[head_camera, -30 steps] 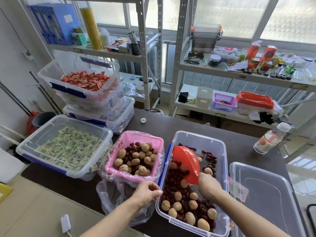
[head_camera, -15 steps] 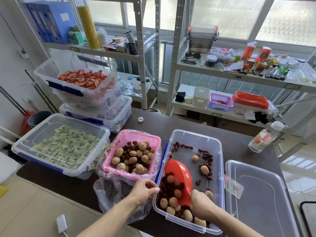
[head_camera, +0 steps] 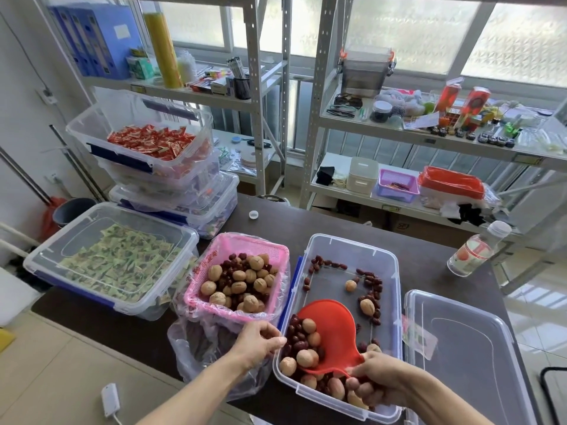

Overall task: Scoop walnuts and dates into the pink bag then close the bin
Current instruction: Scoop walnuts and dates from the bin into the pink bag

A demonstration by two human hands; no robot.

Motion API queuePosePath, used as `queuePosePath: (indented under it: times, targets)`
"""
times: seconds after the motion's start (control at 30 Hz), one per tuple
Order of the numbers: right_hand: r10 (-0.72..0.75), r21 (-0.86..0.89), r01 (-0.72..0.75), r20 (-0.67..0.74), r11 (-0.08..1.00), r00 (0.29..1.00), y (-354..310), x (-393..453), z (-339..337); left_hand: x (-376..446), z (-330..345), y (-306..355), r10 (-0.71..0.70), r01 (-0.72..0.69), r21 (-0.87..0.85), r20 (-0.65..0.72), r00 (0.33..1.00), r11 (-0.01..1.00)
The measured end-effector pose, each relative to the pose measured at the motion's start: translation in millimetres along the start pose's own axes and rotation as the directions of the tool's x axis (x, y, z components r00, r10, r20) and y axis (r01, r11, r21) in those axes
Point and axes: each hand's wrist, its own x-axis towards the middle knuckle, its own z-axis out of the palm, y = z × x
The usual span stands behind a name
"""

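Walnuts [head_camera: 307,343] and dates [head_camera: 369,276] sit in the clear bin [head_camera: 395,271] at the tabletop's [head_camera: 423,259] near edge, piled at its near end, with a few scattered along the far and right walls. Red scoop [head_camera: 333,332] is down in that pile, tilted on its side, right hand [head_camera: 379,383] with fingers wrapped round its handle. Left hand [head_camera: 256,340] pinches the rim of the plastic bag [head_camera: 196,351] lining the pink basket [head_camera: 270,253], just left of the bin, already heaped with walnuts and dates. Bin lid [head_camera: 466,357] lies flat to the right. Farther left, a closed bin of green-wrapped sweets [head_camera: 113,262]; behind it, stacked bins, the top one with red packets [head_camera: 153,142]. A bottle [head_camera: 474,250] stands near the right edge.
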Motion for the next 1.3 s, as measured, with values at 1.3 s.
queuePosePath:
  times: [1.3]
  targets:
    - [-0.274, 0.250, 0.234, 0.140, 0.940, 0.952, -74, -10, -4, 1, -15, -2, -0.106, 0.099, -0.141, -0.043, 0.993, 0.985]
